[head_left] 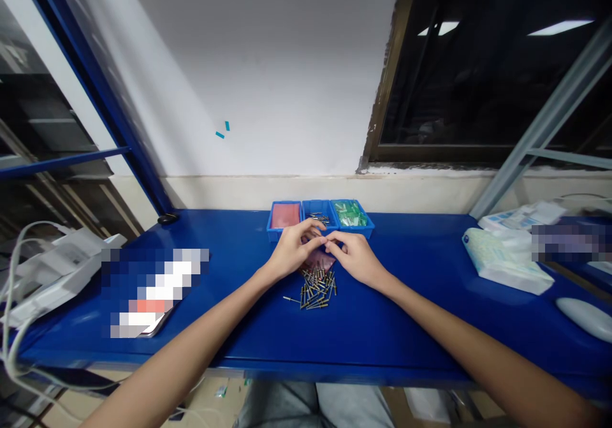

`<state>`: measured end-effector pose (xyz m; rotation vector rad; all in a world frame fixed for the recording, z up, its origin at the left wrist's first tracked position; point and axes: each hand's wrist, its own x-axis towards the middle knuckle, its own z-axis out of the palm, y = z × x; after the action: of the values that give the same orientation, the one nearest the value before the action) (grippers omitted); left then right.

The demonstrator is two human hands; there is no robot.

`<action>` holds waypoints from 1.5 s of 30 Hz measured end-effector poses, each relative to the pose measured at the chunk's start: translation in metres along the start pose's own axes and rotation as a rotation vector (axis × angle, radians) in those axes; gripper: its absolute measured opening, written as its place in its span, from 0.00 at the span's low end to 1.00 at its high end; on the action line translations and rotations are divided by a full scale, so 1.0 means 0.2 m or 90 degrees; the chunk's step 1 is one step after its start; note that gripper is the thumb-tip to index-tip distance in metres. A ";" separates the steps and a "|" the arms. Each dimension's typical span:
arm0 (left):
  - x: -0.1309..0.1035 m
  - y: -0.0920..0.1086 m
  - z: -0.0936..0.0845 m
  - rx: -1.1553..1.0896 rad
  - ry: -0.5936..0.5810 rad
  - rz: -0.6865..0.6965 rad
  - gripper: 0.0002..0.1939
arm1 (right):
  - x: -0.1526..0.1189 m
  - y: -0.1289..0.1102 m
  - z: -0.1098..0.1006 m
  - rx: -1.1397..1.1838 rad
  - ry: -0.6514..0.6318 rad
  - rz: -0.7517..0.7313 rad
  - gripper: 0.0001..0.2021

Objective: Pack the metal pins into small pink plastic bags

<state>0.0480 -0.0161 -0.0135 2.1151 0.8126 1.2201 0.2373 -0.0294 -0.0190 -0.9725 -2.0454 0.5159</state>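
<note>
My left hand [295,247] and my right hand [357,257] meet fingertip to fingertip above the middle of the table. Both are closed in a pinch on the upper edge of a small pink plastic bag [319,260], which is partly hidden by the fingers. Whether anything is inside the bag I cannot tell. Just below it lies a loose pile of blind rivets [318,287], with thin metal stems pointing every way.
Behind my hands stand three joined blue bins: one with pink bags [285,215], one with rivets [317,216], one with green packets [350,213]. A tissue pack [507,259] and a white mouse [586,317] lie right; power strips [62,268] with cables lie left.
</note>
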 end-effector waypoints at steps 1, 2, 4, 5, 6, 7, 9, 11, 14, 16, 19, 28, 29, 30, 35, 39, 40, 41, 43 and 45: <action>0.00 0.00 0.00 0.023 0.002 0.004 0.08 | 0.00 0.00 0.00 -0.047 0.003 -0.020 0.09; 0.00 0.00 -0.01 0.047 -0.003 0.010 0.07 | 0.00 0.00 -0.01 -0.084 0.006 -0.038 0.09; 0.01 0.01 -0.02 0.088 -0.015 0.028 0.05 | 0.00 -0.01 -0.01 -0.121 0.017 -0.059 0.09; 0.01 0.01 -0.03 0.104 -0.015 0.038 0.05 | -0.01 -0.01 -0.01 -0.126 0.022 -0.063 0.09; 0.01 0.01 -0.04 0.117 -0.013 0.047 0.05 | -0.01 -0.01 -0.01 -0.128 0.025 -0.065 0.09; 0.01 0.01 -0.04 0.127 -0.010 0.053 0.05 | -0.01 -0.02 -0.01 -0.128 0.029 -0.066 0.09; 0.01 0.01 -0.05 0.134 -0.014 0.055 0.06 | -0.01 -0.02 -0.01 -0.129 0.033 -0.069 0.09; 0.01 0.00 -0.05 0.124 -0.041 0.037 0.06 | -0.01 -0.02 -0.01 -0.135 0.030 -0.073 0.09; 0.01 0.00 -0.05 0.099 -0.063 0.013 0.06 | -0.01 -0.01 -0.01 -0.139 0.017 -0.074 0.10; 0.01 0.00 -0.05 0.079 -0.034 0.007 0.05 | -0.01 0.00 0.00 -0.122 0.014 -0.066 0.10; 0.01 0.01 -0.04 0.046 0.023 -0.005 0.07 | 0.00 0.01 0.01 -0.076 0.009 -0.045 0.05; 0.02 0.01 -0.06 0.103 0.062 0.011 0.10 | 0.05 0.01 -0.04 -0.292 0.046 -0.137 0.11; 0.02 0.01 -0.08 0.140 0.077 0.028 0.11 | 0.08 0.02 -0.06 -0.368 0.049 -0.150 0.12; 0.02 0.02 -0.09 0.175 0.094 0.043 0.11 | 0.12 0.02 -0.08 -0.445 0.051 -0.154 0.13; 0.02 0.01 -0.16 0.319 0.133 0.069 0.07 | 0.31 0.06 -0.12 -0.618 0.012 -0.128 0.13; 0.02 0.00 -0.18 0.409 0.088 0.090 0.07 | 0.24 0.04 -0.11 -0.579 0.034 -0.155 0.13; 0.01 0.00 -0.19 0.427 0.054 0.093 0.08 | 0.20 0.03 -0.10 -0.552 0.033 -0.166 0.13; 0.01 0.00 -0.19 0.446 0.011 0.090 0.08 | 0.15 0.02 -0.09 -0.519 0.028 -0.172 0.13; 0.01 0.01 -0.20 0.510 -0.078 0.070 0.10 | 0.06 0.02 -0.06 -0.451 -0.003 -0.151 0.12; 0.01 0.02 -0.20 0.600 -0.136 0.044 0.13 | 0.01 0.02 -0.02 -0.394 -0.051 -0.119 0.10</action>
<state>0.0139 -0.0106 0.0072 2.9493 1.4024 0.6462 0.2415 -0.0253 -0.0176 -1.0968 -2.3950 -0.2014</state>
